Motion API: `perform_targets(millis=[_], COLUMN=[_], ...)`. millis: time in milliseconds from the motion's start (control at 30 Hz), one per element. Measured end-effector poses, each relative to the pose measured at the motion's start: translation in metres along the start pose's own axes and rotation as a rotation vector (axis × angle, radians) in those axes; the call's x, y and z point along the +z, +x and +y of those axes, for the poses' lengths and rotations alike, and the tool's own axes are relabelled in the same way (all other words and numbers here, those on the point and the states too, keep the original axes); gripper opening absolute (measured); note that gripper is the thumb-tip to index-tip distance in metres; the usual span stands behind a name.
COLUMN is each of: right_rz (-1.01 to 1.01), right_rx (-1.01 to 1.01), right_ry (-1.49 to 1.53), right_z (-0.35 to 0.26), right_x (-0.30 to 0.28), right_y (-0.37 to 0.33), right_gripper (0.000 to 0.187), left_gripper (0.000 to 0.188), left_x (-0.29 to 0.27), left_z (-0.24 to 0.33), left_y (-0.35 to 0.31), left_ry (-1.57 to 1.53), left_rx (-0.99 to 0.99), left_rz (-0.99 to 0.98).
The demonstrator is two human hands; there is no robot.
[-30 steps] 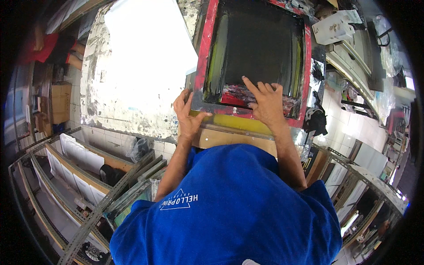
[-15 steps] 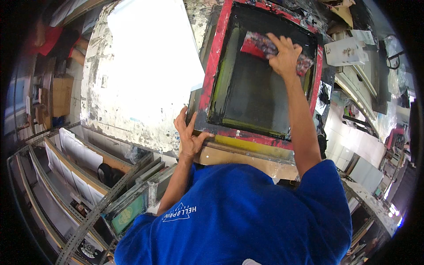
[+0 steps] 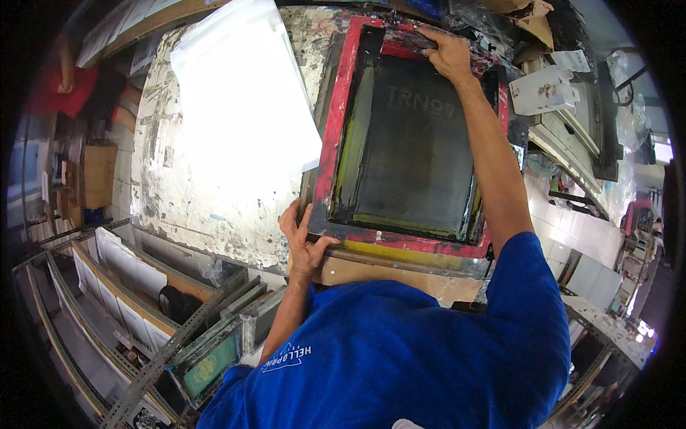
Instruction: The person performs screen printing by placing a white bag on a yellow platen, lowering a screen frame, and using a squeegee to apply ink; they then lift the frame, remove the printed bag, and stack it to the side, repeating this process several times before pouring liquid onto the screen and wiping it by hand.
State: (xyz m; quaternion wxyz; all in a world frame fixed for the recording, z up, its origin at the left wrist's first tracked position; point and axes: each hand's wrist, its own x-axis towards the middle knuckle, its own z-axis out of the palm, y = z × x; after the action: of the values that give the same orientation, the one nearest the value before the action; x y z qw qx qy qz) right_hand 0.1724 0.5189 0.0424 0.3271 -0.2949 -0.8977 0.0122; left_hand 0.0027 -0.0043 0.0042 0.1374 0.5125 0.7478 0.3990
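A screen-printing frame [image 3: 336, 129] with red, ink-stained sides and dark mesh [image 3: 414, 157] lies in front of me. Faint lettering shows through the mesh. At its far end my right hand [image 3: 451, 58] is closed on a squeegee [image 3: 397, 48], red and smeared with dark ink; part of it is hidden by the hand. My left hand [image 3: 306, 247] rests at the frame's near left corner, fingers spread along the side and thumb against the near edge. To the left, large white sheets [image 3: 243, 93] lie on a paint-spattered table [image 3: 161, 171].
Shelving with metal rails [image 3: 171, 350] and boards stands at the lower left. On the right are a translucent plastic container [image 3: 541, 91] and crumpled plastic [image 3: 632, 164]. Brown paper [image 3: 532, 21] lies at the far right. Another person in red [image 3: 68, 89] is at the far left.
My right hand and the squeegee have moved away from me to the frame's far end, uncovering the lettering on the mesh. My left hand stays at the near left corner.
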Motion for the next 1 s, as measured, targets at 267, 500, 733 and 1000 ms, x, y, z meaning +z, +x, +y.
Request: perform_targets(millis=[267, 500, 733, 1000], right_rz=[0.053, -0.201, -0.254, -0.025], right_rx=[0.097, 0.478, 0.145, -0.039], right_ry=[0.249, 0.536, -0.048, 0.116], right_z=[-0.047, -0.194, -0.297, -0.258], right_x=[-0.074, -0.168, -0.276, -0.322], right_y=[-0.014, -0.101, -0.073, 0.028], right_gripper=[0.047, 0.065, 0.063, 0.051], left_gripper=[0.096, 0.087, 0.073, 0.044], left_x=[0.010, -0.006, -0.034, -0.006], left_z=[-0.005, 0.027, 0.105, 0.135], left_y=[-0.007, 0.010, 0.084, 0.218], left_ry=[-0.163, -0.329, -0.571, -0.933], left_rx=[-0.083, 0.043, 0.088, 0.283], left_rz=[0.066, 0.230, 0.466, 0.701])
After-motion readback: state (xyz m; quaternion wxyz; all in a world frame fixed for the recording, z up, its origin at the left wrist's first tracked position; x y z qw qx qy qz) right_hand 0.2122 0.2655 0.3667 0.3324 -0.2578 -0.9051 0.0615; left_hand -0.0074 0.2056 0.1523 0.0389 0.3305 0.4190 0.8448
